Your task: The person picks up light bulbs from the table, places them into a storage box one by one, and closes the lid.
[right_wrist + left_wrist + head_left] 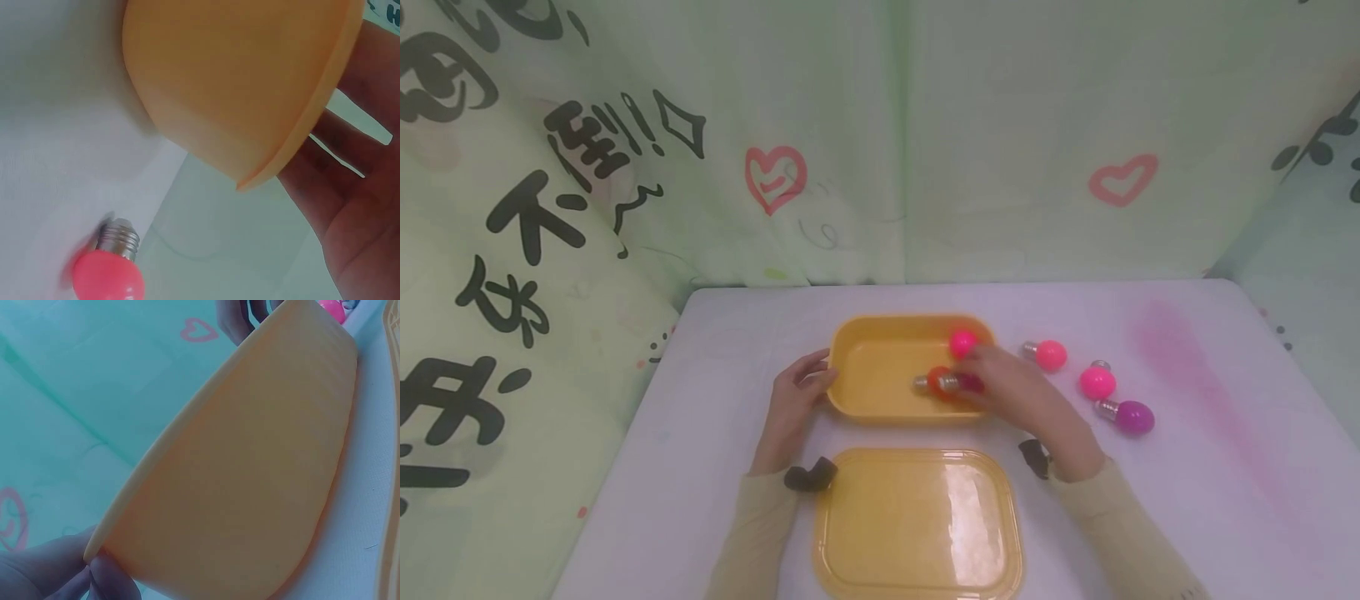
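A yellow plastic container (pixel 872 417) lies on the table. At its left end my left hand (pixel 796 392) pinches the rim, and the left wrist view shows thumb and fingers (pixel 115 578) on both sides of it. My right hand (pixel 1011 387) reaches over the right end, holding a dark purple light bulb (pixel 972 382) whose metal base points left. Behind that base, an orange-red bulb (pixel 937 381) lies inside the container, with a bright pink bulb (pixel 962 342) near the back right corner. In the right wrist view, the container wall (pixel 237 81) hides the right fingertips.
A yellow lid (pixel 917 525) lies flat in front of the container. To the right on the white table (pixel 1187 517) are a coral-pink bulb (pixel 1051 356), a hot-pink bulb (pixel 1097 382) and a purple bulb (pixel 1134 417). A printed curtain (pixel 1000 125) hangs behind.
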